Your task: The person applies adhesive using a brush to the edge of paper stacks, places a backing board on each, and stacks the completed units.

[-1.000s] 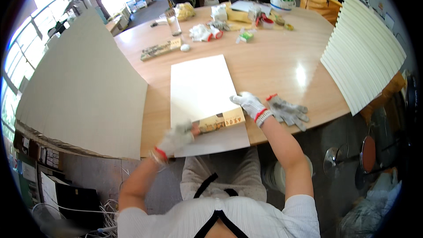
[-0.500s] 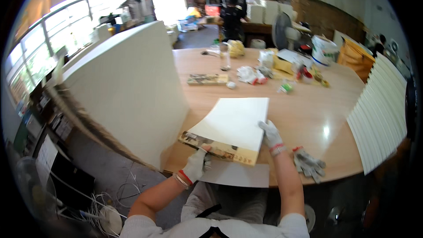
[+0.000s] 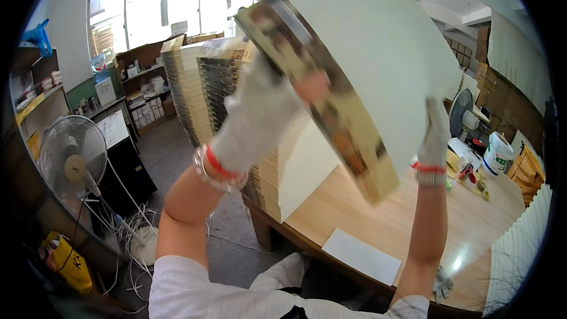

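Raised in front of me is a large white panel (image 3: 378, 41) with a beige and brown printed strip (image 3: 331, 112) along its near-left edge. It is tilted and blurred by motion. My left hand (image 3: 266, 103), in a whitish glove with a red cuff, grips the strip side; its bare thumb lies on the print. At the panel's right edge, my gloved right hand (image 3: 435, 133) holds it with fingers pointing up. Below them, a flat white sheet (image 3: 361, 257) lies at the near edge of the wooden table (image 3: 313, 207).
Tall stacks (image 3: 183, 77) of similar print-edged pieces rise at the left. A loose glove (image 3: 442, 283) lies near the front edge, right of the sheet. Farther right are a white bucket (image 3: 497, 152) and a ridged white stack (image 3: 520, 248). A standing fan (image 3: 74, 153) and tangled cables are far left.
Both hands have lifted the white panel from low over the table to high in front of me, tilting it. My view has swung left, towards the stacks and windows.
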Demonstrator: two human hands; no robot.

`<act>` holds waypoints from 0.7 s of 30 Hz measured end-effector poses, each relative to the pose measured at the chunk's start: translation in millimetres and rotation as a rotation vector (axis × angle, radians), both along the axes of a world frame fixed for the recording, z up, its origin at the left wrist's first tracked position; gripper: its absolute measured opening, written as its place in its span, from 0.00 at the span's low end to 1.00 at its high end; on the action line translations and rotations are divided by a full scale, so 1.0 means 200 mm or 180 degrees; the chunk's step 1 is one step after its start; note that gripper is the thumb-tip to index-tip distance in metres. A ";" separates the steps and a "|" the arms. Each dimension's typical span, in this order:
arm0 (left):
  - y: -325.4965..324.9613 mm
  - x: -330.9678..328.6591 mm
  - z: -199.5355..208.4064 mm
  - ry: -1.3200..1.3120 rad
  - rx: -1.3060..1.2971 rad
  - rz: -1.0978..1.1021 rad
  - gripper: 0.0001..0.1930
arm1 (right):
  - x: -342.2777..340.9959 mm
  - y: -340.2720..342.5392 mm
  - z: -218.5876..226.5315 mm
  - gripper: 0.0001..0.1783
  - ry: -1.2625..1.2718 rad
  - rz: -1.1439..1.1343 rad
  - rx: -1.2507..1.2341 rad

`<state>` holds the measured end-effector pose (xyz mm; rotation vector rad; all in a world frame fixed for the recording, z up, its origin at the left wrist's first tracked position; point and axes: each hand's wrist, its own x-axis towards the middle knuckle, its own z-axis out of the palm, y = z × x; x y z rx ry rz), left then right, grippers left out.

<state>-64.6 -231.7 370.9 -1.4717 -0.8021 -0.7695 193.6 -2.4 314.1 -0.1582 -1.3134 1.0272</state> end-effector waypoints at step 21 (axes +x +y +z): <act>0.41 -1.05 0.05 -0.5210 -0.0825 -0.1115 0.35 | -0.88 0.01 0.49 0.25 -0.2430 -0.0625 -0.0429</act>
